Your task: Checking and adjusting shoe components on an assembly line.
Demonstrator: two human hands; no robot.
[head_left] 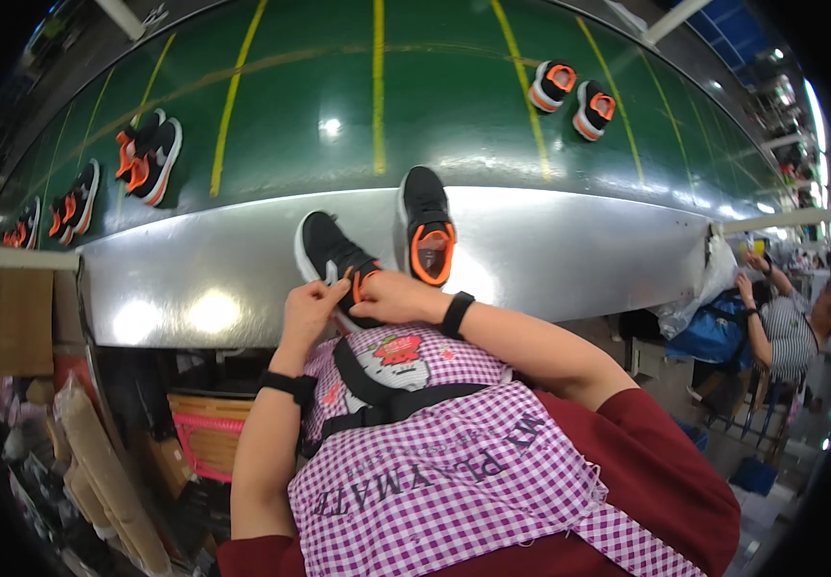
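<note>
A black sneaker (330,242) with orange trim and a white sole lies at the near edge of the metal ledge, toe pointing away. My left hand (315,310) pinches at the sneaker's upper on its left side, fingers closed. My right hand (398,297) is closed around the orange-edged collar from the right; its fingers partly hide the opening. Just right of it stands a matching sneaker (425,204), its orange-lined opening turned toward me and untouched. The heel of the held sneaker is mostly hidden behind my hands.
Beyond the metal ledge (569,240) runs a green conveyor belt (310,115) with yellow lines. Sneaker pairs rest on it at left (153,163) and at far right (553,85). A cardboard box (21,322) stands at left; another person (786,327) works at right beside a blue bag (709,329).
</note>
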